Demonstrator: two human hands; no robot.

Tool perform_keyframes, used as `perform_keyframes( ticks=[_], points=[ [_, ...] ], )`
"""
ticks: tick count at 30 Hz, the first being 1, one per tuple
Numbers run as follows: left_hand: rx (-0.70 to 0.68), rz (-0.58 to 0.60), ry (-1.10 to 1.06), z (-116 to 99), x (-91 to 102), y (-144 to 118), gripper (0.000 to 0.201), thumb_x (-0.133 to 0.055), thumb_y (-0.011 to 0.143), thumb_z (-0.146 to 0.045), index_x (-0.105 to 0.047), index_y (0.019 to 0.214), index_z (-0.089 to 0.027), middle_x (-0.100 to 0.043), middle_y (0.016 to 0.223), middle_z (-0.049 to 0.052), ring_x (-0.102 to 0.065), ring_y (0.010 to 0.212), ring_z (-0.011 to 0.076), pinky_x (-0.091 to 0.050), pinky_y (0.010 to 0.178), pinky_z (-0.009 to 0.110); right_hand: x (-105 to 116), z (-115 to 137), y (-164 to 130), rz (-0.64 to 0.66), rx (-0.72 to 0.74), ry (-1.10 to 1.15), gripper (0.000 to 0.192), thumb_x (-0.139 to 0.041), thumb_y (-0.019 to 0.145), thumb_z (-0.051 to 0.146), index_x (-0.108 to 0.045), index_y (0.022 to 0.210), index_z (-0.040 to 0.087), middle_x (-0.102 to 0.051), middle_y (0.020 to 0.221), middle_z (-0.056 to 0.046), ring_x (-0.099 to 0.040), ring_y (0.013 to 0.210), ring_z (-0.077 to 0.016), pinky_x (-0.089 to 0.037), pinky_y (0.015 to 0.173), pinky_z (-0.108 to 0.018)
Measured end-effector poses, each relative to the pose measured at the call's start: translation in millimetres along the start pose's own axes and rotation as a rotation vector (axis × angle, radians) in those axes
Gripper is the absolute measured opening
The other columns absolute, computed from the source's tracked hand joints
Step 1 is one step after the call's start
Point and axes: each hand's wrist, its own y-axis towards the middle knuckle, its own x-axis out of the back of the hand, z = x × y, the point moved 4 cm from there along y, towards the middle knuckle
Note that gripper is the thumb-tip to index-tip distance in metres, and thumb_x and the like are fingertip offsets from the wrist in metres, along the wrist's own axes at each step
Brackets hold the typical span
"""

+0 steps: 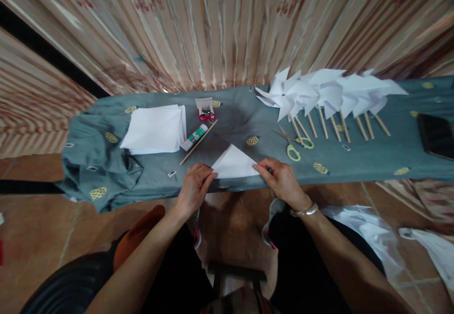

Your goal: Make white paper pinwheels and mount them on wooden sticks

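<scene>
A white sheet of paper folded into a triangle point(234, 163) lies near the front edge of a bench covered in grey-green cloth point(149, 172). My left hand point(194, 187) presses its fingertips on the triangle's left corner. My right hand point(280, 178) pinches the right corner, and something small and dark shows under its fingers. A stack of white square sheets point(155, 129) lies to the left, with a glue stick point(194, 137) and a wooden stick point(198, 142) beside it.
A small red box of pins point(205, 110) sits behind the glue. Green-handled scissors point(292, 144) lie right of the triangle. Several finished white paper pinwheels on sticks point(319, 96) line the back right. A dark phone point(436, 135) rests far right. Paper scraps point(376, 238) litter the floor.
</scene>
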Motion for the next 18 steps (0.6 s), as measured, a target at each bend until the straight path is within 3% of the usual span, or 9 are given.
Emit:
perform_keyframes(
  ticks=[4, 8, 14, 18],
  points=[
    [-0.029, 0.015, 0.124, -5.4, 3.4, 1.4, 0.032, -0.047, 0.096, -0.034, -0.066, 0.075, -0.019, -0.069, 0.077, 0.004, -0.059, 0.084, 0.0203, -0.039, 0.081, 0.037, 1.2, -0.4, 0.5, 0.039, 0.008, -0.027, 0.034, -0.053, 0.095, 0.042, -0.062, 0.069, 0.022, -0.065, 0.067, 0.0, -0.06, 0.063, -0.0159, -0.041, 0.062, -0.027],
    [-0.049, -0.031, 0.212, -8.5, 7.3, 0.7, 0.025, -0.055, 0.092, -0.034, -0.068, 0.076, -0.021, -0.072, 0.082, 0.005, -0.058, 0.093, 0.0236, -0.034, 0.088, 0.043, 2.4, 0.3, -1.1, 0.04, 0.044, -0.099, 0.037, -0.052, 0.096, 0.044, -0.059, 0.068, 0.022, -0.064, 0.066, -0.001, -0.059, 0.065, -0.0169, -0.041, 0.066, -0.029],
    [0.025, -0.036, 0.153, -5.2, 6.6, 1.1, 0.025, -0.059, 0.09, -0.034, -0.07, 0.071, -0.021, -0.073, 0.097, 0.005, -0.055, 0.101, 0.0254, -0.033, 0.087, 0.045, 1.2, 3.0, -2.6, 0.037, 0.106, -0.152, 0.033, -0.05, 0.097, 0.042, -0.057, 0.072, 0.021, -0.068, 0.08, -0.004, -0.061, 0.079, -0.0206, -0.042, 0.082, -0.034],
    [0.066, -0.028, 0.092, -3.0, 6.6, 1.7, 0.029, -0.056, 0.092, -0.039, -0.072, 0.075, -0.021, -0.072, 0.098, 0.006, -0.054, 0.102, 0.0249, -0.032, 0.089, 0.046, 1.7, 0.4, -1.5, 0.027, 0.094, -0.131, 0.033, -0.049, 0.097, 0.041, -0.055, 0.071, 0.022, -0.069, 0.084, -0.006, -0.062, 0.082, -0.0211, -0.043, 0.081, -0.034]
  ],
)
